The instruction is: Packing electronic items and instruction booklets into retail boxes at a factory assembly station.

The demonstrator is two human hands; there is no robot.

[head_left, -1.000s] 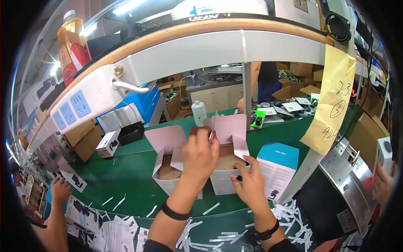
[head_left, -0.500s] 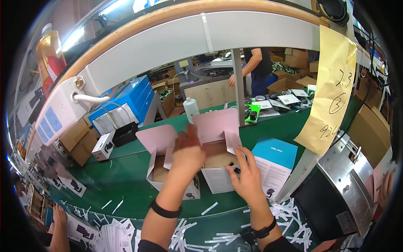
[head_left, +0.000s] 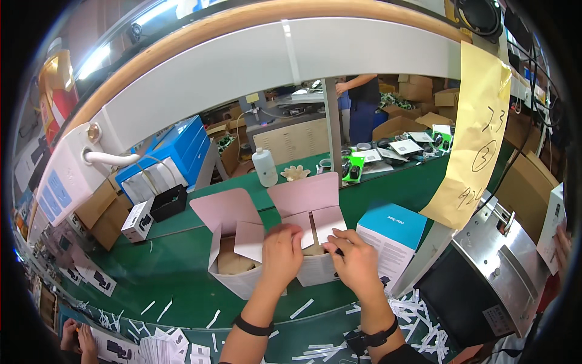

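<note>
Two open white boxes with pink inner lids stand side by side on the green bench. The right box (head_left: 318, 270) has its two side flaps folded inward over a brown cardboard insert. My left hand (head_left: 282, 250) is closed, its fingertips at the left side flap (head_left: 298, 225). My right hand (head_left: 356, 259) is closed too, thumb and fingers at the right side flap (head_left: 327, 222); a small dark patch shows beside its fingers, too hidden to name. In the left box (head_left: 239, 280) a brown cardboard insert (head_left: 233, 261) shows, and its lid stands up.
A teal-and-white box (head_left: 394, 233) stands right of my right hand, beside a metal-topped machine (head_left: 506, 273). Paper strips (head_left: 418, 318) litter the near bench. A white bottle (head_left: 264, 167) stands behind the boxes. A co-worker's hands (head_left: 79, 337) are at lower left.
My left hand has moved right from between the boxes to the right box's left flap. Both side flaps there now lean inward. The view has shifted slightly.
</note>
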